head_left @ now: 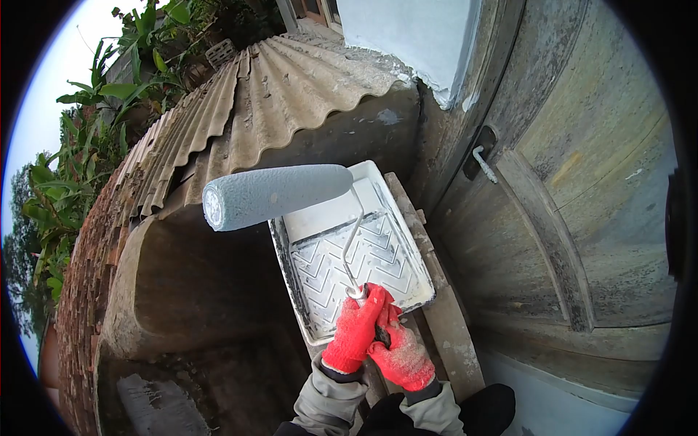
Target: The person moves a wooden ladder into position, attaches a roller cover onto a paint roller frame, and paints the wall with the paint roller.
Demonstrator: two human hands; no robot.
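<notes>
Closed around the upper handle of the paint roller [280, 195], the left hand [352, 336] grips just below its wire frame [347, 251]; the right hand [403, 357] is wrapped around the lower end, close against the left. Both wear red gloves, which hide most of the handle. The pale, coated sleeve is held up over the far end of the paint tray [385, 251], sticking out well past its left side, while the frame crosses above the ridged bed. Wet-looking white paint lies at that far end.

The tray sits tilted in view on narrow wooden planks [452, 341], beside a weathered door [567, 109] with a metal lever [483, 166]. Corrugated roofing [313, 91] spreads beyond.

Because the sleeve's weight sits far from the hands, a loose wrist could let it swing or dip. Too much paint on it could drip outside the tray, and a knock against the rim could shift the tray on the planks and spill it.
</notes>
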